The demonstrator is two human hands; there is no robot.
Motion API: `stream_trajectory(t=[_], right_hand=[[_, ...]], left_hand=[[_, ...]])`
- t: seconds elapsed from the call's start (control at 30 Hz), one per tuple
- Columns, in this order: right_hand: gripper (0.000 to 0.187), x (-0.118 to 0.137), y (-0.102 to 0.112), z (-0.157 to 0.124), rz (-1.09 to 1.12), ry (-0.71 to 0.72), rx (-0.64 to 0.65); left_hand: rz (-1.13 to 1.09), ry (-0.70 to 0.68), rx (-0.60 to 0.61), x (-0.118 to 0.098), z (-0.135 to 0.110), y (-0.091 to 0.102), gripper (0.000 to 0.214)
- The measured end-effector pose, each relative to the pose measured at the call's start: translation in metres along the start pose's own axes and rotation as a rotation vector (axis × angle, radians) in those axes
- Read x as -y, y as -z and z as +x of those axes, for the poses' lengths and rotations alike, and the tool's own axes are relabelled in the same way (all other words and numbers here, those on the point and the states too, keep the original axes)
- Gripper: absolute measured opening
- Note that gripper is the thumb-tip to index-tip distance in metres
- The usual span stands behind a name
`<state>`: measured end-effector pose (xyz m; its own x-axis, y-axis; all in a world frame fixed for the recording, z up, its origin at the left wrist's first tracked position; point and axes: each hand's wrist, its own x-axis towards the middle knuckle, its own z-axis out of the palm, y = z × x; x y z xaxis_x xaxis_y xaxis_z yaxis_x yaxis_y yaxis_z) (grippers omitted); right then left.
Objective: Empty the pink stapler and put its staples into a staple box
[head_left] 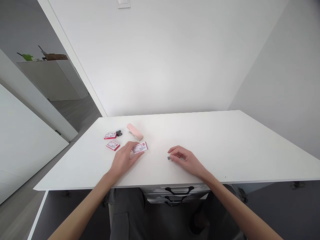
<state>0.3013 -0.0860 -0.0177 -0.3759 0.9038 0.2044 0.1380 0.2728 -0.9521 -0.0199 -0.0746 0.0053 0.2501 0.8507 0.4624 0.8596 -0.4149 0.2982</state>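
My left hand (124, 156) grips a small red-and-white staple box (140, 147) between thumb and fingers, just above or on the white table (200, 136). To the right, my right hand (183, 160) is closed with thumb and fingers around a small strip of silver staples (169, 157), most of it hidden by the fingers. A pink stapler (135, 131) lies beyond my left hand. Two more red-and-white boxes lie to the left, a nearer box (113, 145) and a farther box (110, 136). Touching or close beside the farther one is a small black object (119, 133), perhaps a staple remover.
A white wall (175, 66) rises behind the table's far edge. Below the front edge are drawers with black handles (179, 190), between my legs. At the left, a doorway opens onto a room with a cabinet (45, 80) carrying several items.
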Motion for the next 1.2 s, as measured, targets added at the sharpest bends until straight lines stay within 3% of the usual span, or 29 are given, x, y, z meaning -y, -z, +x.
stream_trajectory(t=[0.17,0.33,0.63,0.93,1.1,1.2], right_hand=[[0.025,0.006,0.002,-0.001,0.031,0.022,0.029],[0.025,0.007,0.005,0.001,0.094,-0.001,0.019],[0.029,0.004,0.007,0.005,0.180,-0.113,0.055],[0.030,0.008,0.008,0.005,0.159,-0.160,0.070],[0.031,0.006,0.005,0.007,0.125,-0.144,-0.082],[0.028,0.002,0.003,0.008,0.060,-0.092,-0.183]], left_hand=[[-0.189,-0.051,0.029,-0.041,0.011,-0.023,0.034],[-0.318,-0.069,0.054,-0.059,0.028,-0.040,0.031],[-0.429,-0.124,0.110,-0.054,0.034,-0.048,0.028],[-0.464,-0.067,0.166,-0.052,0.033,-0.049,0.035],[-0.464,-0.042,0.226,-0.051,0.035,-0.052,0.044],[-0.427,-0.116,0.277,-0.053,0.036,-0.054,0.044]])
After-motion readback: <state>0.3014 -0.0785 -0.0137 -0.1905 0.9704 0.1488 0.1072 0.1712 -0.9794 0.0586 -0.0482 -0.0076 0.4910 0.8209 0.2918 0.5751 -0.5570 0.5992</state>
